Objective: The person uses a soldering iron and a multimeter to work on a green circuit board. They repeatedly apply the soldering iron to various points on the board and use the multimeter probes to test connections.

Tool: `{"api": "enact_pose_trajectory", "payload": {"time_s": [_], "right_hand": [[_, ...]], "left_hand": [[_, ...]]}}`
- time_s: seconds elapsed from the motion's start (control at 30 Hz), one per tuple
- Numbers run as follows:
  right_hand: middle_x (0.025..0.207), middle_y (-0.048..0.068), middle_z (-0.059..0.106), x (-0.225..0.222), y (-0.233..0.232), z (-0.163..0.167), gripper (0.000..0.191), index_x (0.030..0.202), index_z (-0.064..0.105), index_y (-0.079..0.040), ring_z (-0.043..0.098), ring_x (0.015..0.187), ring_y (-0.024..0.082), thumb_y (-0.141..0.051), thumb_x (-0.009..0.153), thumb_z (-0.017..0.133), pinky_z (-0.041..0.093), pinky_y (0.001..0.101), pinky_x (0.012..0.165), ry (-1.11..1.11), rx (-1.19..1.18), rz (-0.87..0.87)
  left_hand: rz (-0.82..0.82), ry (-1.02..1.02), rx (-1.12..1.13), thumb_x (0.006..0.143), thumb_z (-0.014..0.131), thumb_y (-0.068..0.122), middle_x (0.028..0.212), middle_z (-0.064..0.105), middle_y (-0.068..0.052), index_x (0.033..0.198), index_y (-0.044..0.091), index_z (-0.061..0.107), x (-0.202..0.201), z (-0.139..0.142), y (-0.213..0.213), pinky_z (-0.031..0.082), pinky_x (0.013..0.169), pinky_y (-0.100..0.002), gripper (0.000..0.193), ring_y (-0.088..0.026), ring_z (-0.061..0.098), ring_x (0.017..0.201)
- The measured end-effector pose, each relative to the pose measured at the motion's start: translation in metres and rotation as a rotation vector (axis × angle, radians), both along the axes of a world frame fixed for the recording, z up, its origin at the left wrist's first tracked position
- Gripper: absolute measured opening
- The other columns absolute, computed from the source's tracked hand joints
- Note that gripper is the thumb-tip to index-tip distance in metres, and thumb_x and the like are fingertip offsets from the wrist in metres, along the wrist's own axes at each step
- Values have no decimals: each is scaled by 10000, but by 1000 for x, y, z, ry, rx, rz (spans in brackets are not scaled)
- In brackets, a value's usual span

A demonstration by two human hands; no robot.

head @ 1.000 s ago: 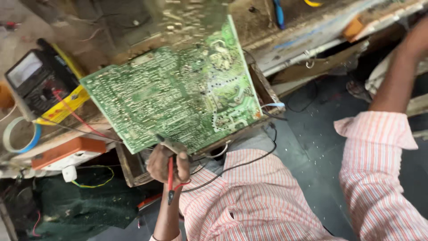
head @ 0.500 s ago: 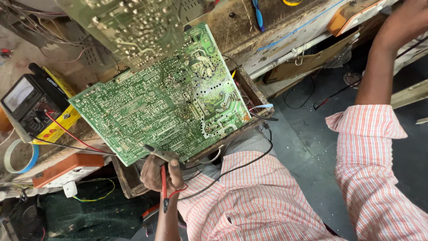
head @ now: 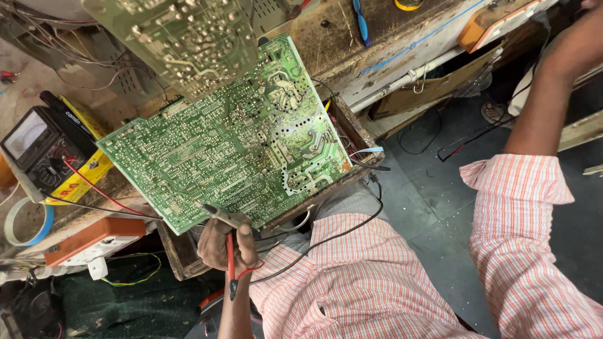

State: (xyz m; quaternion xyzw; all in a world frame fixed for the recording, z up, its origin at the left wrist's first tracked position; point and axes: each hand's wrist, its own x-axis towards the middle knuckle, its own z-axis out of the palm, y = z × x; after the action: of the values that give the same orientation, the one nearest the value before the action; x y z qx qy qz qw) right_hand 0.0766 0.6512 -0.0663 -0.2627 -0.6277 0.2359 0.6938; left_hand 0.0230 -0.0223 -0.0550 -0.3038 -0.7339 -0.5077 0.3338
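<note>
green circuit board point(head: 232, 150) | left hand point(head: 226, 242) grips probe point(head: 227, 216) | right hand point(head: 590, 28) grip unclear | yellow label point(head: 78, 182) left

The raised right hand point(head: 593, 5) runs off the top-right corner, fingers out of sight. The blurred pale-green circuit board point(head: 182, 44) is cut by the top edge. The white tape roll point(head: 25, 223) slips past the left edge.

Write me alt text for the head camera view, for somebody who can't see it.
A person's left hand grips the near edge of a large green circuit board, solder side up, while holding a red meter probe. Their right arm reaches up out of frame. An analog multimeter lies on the cluttered workbench.
</note>
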Motion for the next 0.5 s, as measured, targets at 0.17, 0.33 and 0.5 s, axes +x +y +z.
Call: {"api": "enact_pose_trajectory", "payload": {"time_s": [0.17,0.33,0.5], "right_hand": [[793,71,609,25,9,-10,240,1011,589,3,553,644,171,-176,1166,626,440,353,545,190,-370,428],[800,78,584,40,-18,-10,241,1026,561,-4,557,641,177,-168,1179,650,422,340,523,373,-540,693],[807,85,559,39,-112,26,255,1040,532,-12,560,638,183,-160,1193,674,404,327,501,457,-489,806]], "left_hand": [[18,8,8,1033,608,332,689,655,-21,842,37,696,0,-1,1,428,551,-270,363,-112,571,582],[29,21,9,1009,625,340,691,667,-22,786,52,664,-1,-2,1,395,555,-274,366,-104,548,560],[6,-13,9,1040,632,345,739,679,-32,805,58,654,-1,-2,0,447,600,-281,371,-121,612,630]]}}
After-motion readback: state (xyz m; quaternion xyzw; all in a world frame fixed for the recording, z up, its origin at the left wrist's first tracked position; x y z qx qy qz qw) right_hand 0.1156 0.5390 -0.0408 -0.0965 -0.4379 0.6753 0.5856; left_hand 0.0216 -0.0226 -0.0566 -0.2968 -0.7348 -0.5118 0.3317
